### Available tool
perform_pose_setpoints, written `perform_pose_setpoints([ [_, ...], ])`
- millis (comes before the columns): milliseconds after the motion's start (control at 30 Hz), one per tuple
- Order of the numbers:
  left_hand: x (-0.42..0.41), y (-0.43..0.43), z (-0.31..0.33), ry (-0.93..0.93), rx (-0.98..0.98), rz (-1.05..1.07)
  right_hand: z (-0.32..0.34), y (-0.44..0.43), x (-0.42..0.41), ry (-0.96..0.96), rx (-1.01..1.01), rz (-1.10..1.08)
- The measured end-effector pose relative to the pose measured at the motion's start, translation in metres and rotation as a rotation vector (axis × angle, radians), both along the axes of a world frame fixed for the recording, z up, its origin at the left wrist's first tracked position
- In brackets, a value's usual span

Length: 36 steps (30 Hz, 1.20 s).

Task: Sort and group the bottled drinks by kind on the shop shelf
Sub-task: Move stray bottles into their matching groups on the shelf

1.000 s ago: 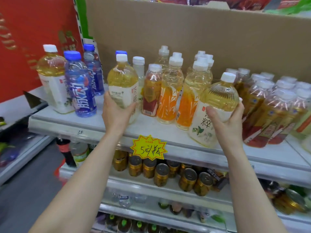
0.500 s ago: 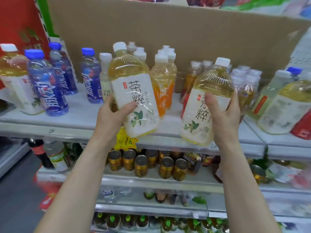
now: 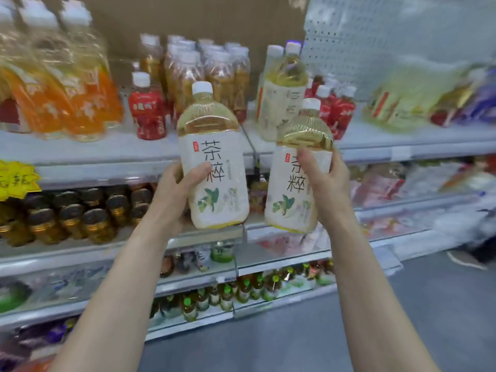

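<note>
I carry two pale yellow tea bottles with white caps and white labels in front of the shelf, both clear of it. My left hand (image 3: 175, 196) grips the left tea bottle (image 3: 214, 157) from its left side, thumb across the label. My right hand (image 3: 323, 183) grips the right tea bottle (image 3: 295, 189), tilted slightly left. A bottle of the same kind (image 3: 283, 95) stands on the top shelf (image 3: 375, 140) just behind them. Left of it stand amber tea bottles (image 3: 212, 68), red bottles (image 3: 147, 111) and orange-labelled bottles (image 3: 67, 103).
More red bottles (image 3: 338, 111) stand right of the shelved tea bottle; blurred yellow bottles (image 3: 408, 100) lie further right. A yellow price tag (image 3: 16, 178) hangs at the left. Gold-capped dark jars (image 3: 72, 213) fill the shelf below, small green-capped bottles (image 3: 225, 299) the lowest one.
Both hands have carried their bottles to the right along the shelf. The view has swung right, so the blue bottles have left the frame and the red bottles have come in.
</note>
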<state>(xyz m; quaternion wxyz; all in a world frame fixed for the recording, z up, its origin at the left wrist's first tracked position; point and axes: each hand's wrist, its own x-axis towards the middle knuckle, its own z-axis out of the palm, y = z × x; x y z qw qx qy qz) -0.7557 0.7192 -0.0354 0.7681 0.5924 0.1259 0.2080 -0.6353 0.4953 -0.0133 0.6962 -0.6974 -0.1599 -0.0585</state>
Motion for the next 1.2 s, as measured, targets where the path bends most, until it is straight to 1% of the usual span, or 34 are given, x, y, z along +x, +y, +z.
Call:
perform_pose_setpoints([
  [200,0.059,-0.103,-0.013,0.002,0.01,-0.161,-0.012,-0.114,0.023,0.045,-0.05,-0.151],
  [367,0.114,-0.171,-0.013,0.005,0.043,-0.351,-0.017,-0.186,0.048,0.086,-0.01,-0.299],
  [633,0.226,-0.263,-0.019,-0.014,0.081,-0.589,-0.022,-0.274,0.112,0.092,0.013,-0.507],
  [700,0.255,-0.28,-0.017,-0.023,0.105,-0.627,-0.019,-0.292,0.131,0.089,0.007,-0.551],
  [800,0.298,-0.304,-0.012,-0.014,0.089,-0.684,-0.012,-0.317,0.16,0.074,0.004,-0.611],
  [900,0.339,-0.328,-0.006,-0.022,0.08,-0.726,-0.006,-0.34,0.19,0.06,0.028,-0.661],
  [1033,0.387,-0.363,-0.001,-0.033,0.015,-0.746,-0.005,-0.375,0.234,0.061,0.059,-0.674],
  [1200,0.447,-0.416,0.002,-0.061,0.03,-0.628,-0.006,-0.429,0.302,0.04,0.024,-0.644],
])
